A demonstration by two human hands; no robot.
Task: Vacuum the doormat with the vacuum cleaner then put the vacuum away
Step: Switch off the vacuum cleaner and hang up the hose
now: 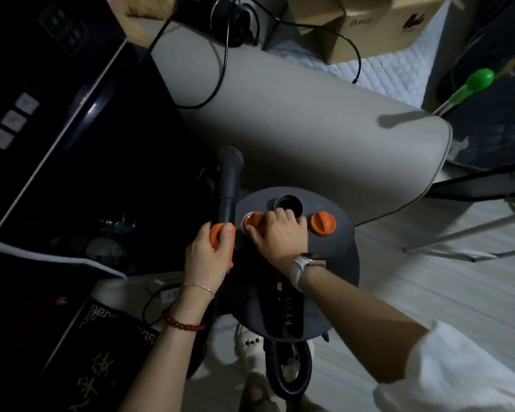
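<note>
Grey vacuum (295,263) gripped from above

Left hand (208,257) clamped round the orange hose end (220,236) beside its lid; right hand (280,236) fingers curled on the lid's orange knob (252,220).

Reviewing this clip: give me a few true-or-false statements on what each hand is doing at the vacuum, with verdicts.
1. The left hand grips the orange handle of the vacuum hose. True.
2. The right hand rests on the green-tipped stick. False: it is on the left orange knob atop the vacuum cleaner.
3. The hose is plugged into the vacuum's round port. False: the port is open.
4. The right orange knob is untouched. True.
</note>
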